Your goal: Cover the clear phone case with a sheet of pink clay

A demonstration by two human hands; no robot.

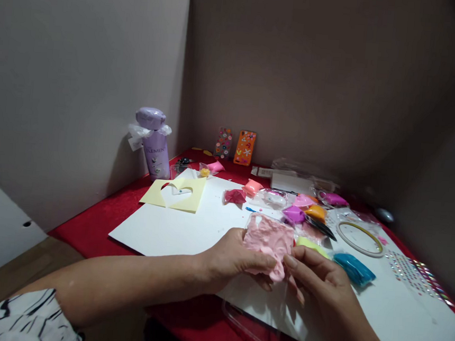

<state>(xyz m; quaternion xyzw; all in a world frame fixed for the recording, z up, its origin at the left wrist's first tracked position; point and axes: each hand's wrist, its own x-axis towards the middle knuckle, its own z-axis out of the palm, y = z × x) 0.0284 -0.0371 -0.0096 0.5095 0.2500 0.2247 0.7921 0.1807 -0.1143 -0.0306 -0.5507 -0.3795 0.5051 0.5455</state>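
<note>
A clear phone case is held up above the front of the white board. Soft pink clay covers its upper half in an uneven, lumpy layer, and the lower half is bare and see-through. My left hand grips the case from the left side, its thumb pressed on the lower part of the clay. At the right edge my right hand has its thumb and fingers closed on the case beside a clay lump. Some of its fingertips are hidden behind the case.
The white board lies on a red cloth. Several clay packets, including a teal one, scissors, a tape roll and rhinestone sheets are rightward. Behind stand a purple bottle and decorated orange case; yellow paper lies left.
</note>
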